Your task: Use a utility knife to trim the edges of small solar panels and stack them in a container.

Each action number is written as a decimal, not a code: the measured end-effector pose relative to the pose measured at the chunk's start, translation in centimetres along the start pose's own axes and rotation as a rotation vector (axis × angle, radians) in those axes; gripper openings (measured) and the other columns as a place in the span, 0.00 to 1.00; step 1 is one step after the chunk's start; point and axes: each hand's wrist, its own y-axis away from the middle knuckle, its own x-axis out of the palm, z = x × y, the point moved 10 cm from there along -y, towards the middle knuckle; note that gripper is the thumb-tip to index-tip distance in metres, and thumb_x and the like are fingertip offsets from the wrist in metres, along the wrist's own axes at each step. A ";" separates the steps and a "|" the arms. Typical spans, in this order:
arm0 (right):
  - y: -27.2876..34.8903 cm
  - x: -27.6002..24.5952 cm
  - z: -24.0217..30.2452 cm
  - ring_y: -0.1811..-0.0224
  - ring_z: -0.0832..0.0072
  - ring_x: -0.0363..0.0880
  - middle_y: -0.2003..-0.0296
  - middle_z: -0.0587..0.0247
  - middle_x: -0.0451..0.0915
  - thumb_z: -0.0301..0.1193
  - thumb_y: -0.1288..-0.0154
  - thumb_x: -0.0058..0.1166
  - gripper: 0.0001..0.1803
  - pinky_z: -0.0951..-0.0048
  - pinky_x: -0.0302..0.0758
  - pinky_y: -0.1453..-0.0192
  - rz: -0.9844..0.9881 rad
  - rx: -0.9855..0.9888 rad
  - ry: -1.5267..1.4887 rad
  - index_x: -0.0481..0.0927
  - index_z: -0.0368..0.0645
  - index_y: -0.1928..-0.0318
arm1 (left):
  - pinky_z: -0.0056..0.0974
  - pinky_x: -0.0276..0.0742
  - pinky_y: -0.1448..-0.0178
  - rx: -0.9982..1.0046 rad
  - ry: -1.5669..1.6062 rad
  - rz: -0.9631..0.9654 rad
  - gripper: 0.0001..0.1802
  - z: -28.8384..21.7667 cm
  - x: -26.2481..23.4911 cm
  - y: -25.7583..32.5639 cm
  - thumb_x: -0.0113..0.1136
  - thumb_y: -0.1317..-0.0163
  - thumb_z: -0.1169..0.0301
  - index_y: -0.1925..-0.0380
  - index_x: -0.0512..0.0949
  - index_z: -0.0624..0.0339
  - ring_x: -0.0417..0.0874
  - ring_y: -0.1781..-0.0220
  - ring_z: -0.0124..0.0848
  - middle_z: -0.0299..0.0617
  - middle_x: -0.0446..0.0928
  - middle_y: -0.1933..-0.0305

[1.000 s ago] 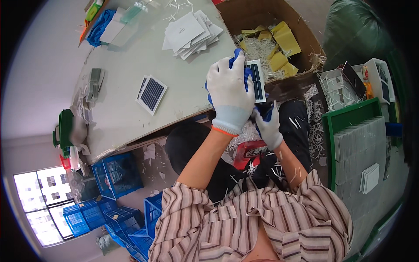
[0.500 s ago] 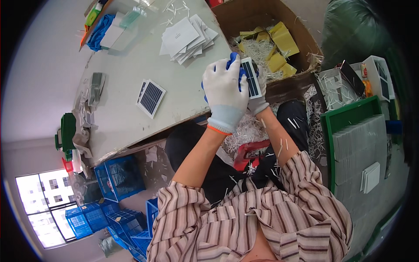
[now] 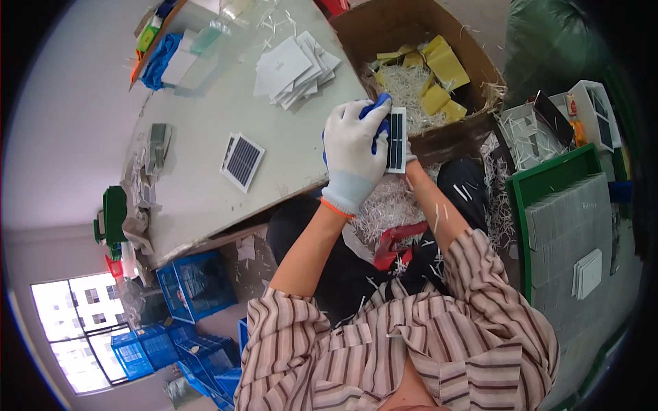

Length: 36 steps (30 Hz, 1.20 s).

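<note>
You hold a small solar panel (image 3: 396, 140) upright over the table edge (image 3: 205, 226), at about one o'clock from centre. Your left hand (image 3: 353, 154) wraps it, fingers closed. Your right hand (image 3: 410, 156) sits mostly hidden behind; its grip cannot be judged. A cardboard box (image 3: 480, 68) lies just beyond, another panel (image 3: 242, 161) at nine o'clock.

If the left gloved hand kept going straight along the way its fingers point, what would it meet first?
Probably the open cardboard box of yellow packets and pale shredded filling. The left hand, gripping the small dark solar panel, points up toward it. Depth is unclear, so it might pass over the rim.
</note>
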 end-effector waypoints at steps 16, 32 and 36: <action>5.1 1.6 11.8 0.70 0.86 0.75 0.72 0.68 0.80 0.28 0.43 0.60 0.09 0.80 0.74 0.64 0.238 -0.066 0.193 0.78 0.35 0.63 | 0.47 0.69 0.47 -0.151 -0.131 -0.156 0.18 0.9 -2.5 1.4 0.56 0.51 0.78 0.57 0.78 0.58 0.73 0.52 0.47 0.47 0.75 0.57; 5.3 1.3 12.2 0.72 0.85 0.74 0.73 0.68 0.80 0.26 0.44 0.59 0.08 0.81 0.72 0.66 0.264 -0.008 0.358 0.79 0.35 0.65 | 0.47 0.66 0.48 -0.203 -0.156 -0.143 0.17 0.8 -1.9 1.1 0.57 0.53 0.77 0.59 0.77 0.63 0.72 0.53 0.47 0.48 0.73 0.60; 8.8 4.5 12.5 0.70 0.83 0.77 0.72 0.66 0.81 0.28 0.48 0.63 0.12 0.78 0.74 0.63 0.557 -0.003 0.397 0.79 0.34 0.65 | 0.47 0.68 0.51 -0.216 -0.183 -0.143 0.16 1.2 -1.9 1.2 0.56 0.51 0.77 0.59 0.77 0.58 0.72 0.55 0.47 0.46 0.74 0.59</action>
